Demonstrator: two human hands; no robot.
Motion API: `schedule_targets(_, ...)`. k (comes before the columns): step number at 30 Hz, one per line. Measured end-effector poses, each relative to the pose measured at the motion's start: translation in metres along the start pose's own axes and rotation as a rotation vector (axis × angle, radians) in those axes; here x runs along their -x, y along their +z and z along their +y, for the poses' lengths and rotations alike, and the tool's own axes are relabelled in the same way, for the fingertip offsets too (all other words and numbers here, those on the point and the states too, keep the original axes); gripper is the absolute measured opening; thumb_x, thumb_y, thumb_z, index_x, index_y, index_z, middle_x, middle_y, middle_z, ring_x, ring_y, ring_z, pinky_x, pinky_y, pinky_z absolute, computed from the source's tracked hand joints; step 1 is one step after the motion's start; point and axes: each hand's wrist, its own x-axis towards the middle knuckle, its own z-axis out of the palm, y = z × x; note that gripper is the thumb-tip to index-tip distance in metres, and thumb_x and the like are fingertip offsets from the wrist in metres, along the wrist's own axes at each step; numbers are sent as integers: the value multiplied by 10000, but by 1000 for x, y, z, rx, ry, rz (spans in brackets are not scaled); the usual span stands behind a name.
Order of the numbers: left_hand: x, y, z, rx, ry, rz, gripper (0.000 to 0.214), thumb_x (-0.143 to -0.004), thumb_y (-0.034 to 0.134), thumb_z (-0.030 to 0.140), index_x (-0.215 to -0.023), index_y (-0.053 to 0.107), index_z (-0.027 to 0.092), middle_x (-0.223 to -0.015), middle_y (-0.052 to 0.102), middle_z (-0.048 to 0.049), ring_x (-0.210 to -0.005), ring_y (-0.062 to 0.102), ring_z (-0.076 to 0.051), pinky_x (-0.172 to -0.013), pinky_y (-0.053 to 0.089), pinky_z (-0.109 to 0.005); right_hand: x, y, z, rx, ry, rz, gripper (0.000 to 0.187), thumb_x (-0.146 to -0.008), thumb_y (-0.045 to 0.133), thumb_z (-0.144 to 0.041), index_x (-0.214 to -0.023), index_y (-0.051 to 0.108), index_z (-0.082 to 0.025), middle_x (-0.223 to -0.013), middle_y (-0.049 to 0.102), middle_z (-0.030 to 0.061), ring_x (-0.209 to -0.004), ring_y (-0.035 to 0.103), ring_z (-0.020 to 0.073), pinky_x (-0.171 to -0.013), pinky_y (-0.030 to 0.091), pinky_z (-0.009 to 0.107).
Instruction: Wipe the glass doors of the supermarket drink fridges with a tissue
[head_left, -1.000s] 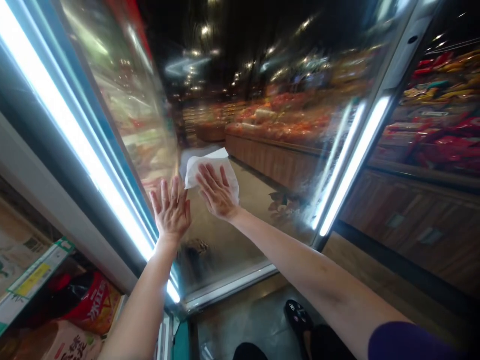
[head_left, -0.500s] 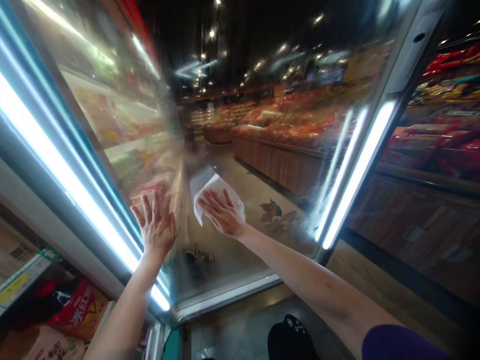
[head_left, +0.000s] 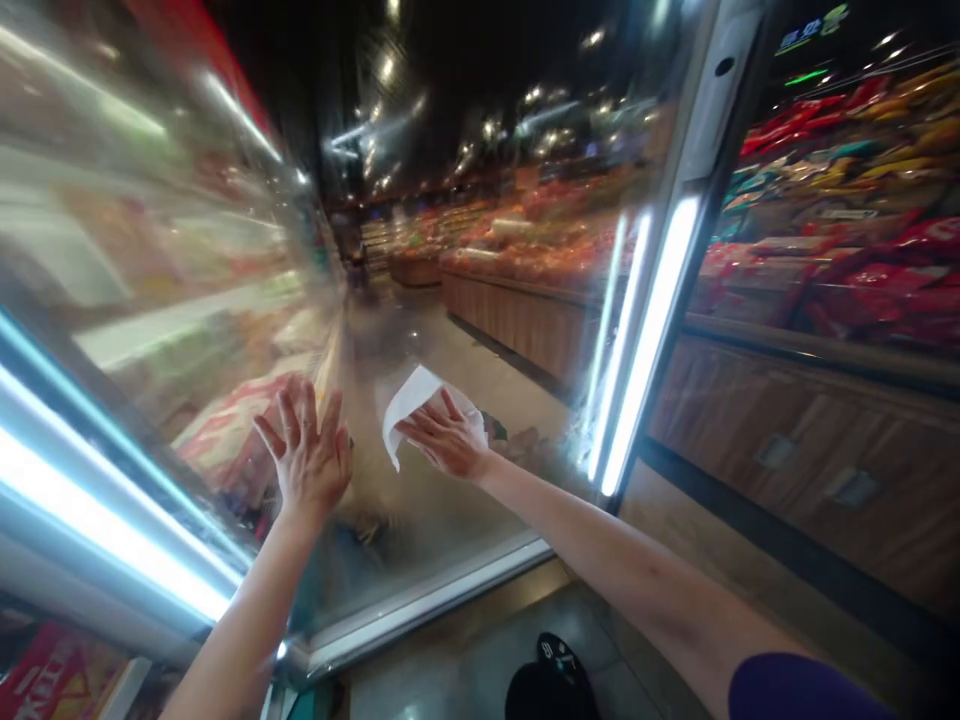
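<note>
A glass door (head_left: 420,540) with a metal frame stands swung out in front of me. My right hand (head_left: 450,435) lies flat on a thin white wipe (head_left: 416,395), pressing it to the glass. The fingers are stretched out over the wipe, and its upper left corner curls away from the pane. To the left, my left hand (head_left: 309,450) has its fingers spread, the palm turned to the glass, with nothing held. Whether that palm touches the pane fully I cannot tell.
Bright light strips run along the left door edge (head_left: 112,530) and the right frame (head_left: 652,340). At the lower left is a red package (head_left: 52,675). Wood-panelled display bins (head_left: 750,430) with goods stand beyond. A black shoe (head_left: 555,665) is on the floor below.
The view has turned, so the door frame and light strips have shifted left. The wipe has bent up more at its corner. Both hands stay in nearly the same place in view.
</note>
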Motion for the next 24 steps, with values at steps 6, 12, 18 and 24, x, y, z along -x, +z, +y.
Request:
schedule_targets(6,-7,1,12,-3,29,-17,698,-999,492,298,-1609,161,376,-1719,90,-41,-1578,-110,-297,-1246,-84,-698,-11,-35,48,96,244,218,465,-1056,420,-284,-1515,474,-235,-1572,498,113,-1547,314,266,-1291,114,603)
schedule_targets(12,-4,6,23,3,42,-81,644,-989,507,300,-1584,277,391,-1712,161,-21,-1581,-96,-291,-1238,-129,-682,51,-14,33,13,184,154,326,-981,522,-256,-1259,690,-284,-1283,716,73,-1347,569,256,-1272,250,586)
schedule_targets(18,-4,5,31,37,72,-86,708,-966,545,274,-1586,238,426,-1720,111,18,-1581,-99,-306,-1221,-163,-695,71,-25,84,78,463,284,481,-987,451,-274,-1462,522,-245,-1463,577,131,-1524,328,345,-1274,103,693)
schedule_targets(24,21,24,53,38,142,-140,730,-960,545,221,-1573,235,469,-1708,139,45,-1580,-89,-263,-1259,-112,-652,112,-2,59,75,534,301,553,-925,476,-304,-1469,514,-208,-1399,610,170,-1465,433,378,-1188,335,722)
